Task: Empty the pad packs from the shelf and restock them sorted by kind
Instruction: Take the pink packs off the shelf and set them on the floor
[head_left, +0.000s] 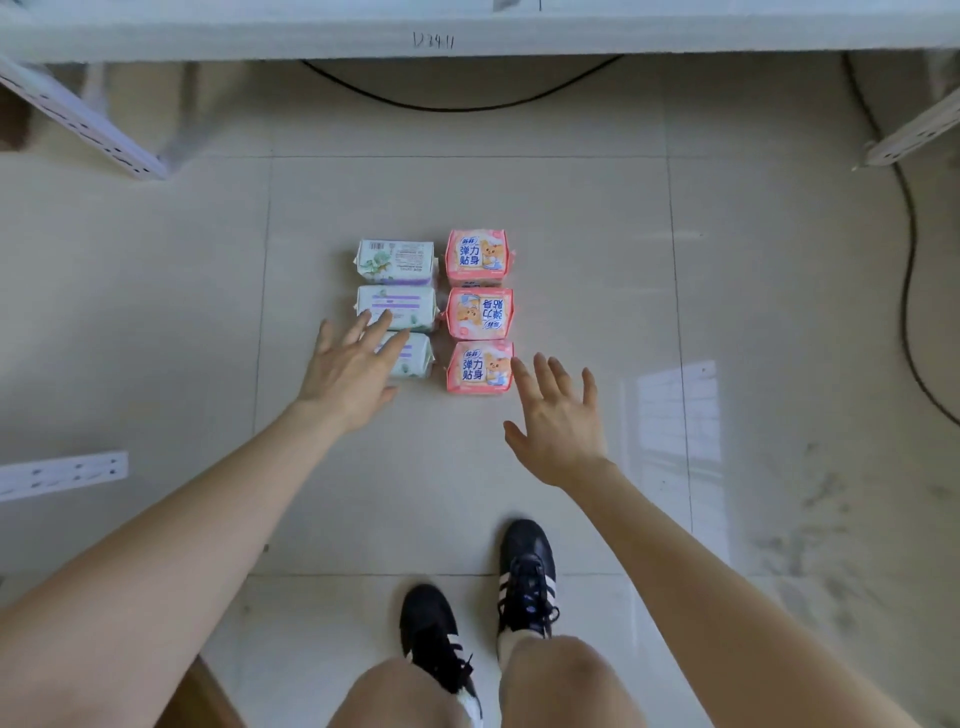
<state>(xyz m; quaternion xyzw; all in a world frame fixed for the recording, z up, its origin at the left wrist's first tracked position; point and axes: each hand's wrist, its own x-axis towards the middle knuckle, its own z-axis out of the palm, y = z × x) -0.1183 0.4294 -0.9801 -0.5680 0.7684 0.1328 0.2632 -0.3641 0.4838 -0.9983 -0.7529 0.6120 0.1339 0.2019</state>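
Head view: left hand (349, 375) and right hand (558, 423), fingers spread, empty, by sorted pad packs (478, 313); gripping and reshelving likely next.

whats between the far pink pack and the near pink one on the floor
In the head view, a middle pink pack fills the stretch between the far pink pack and the near pink pack, its print turned opposite to theirs.

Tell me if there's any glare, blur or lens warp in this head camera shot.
Head view: a bright window reflection glares on the floor right of the right hand; the wide lens stretches both forearms toward the bottom corners; the print on the pink packs is readable; shadows are soft, with no hard edges.
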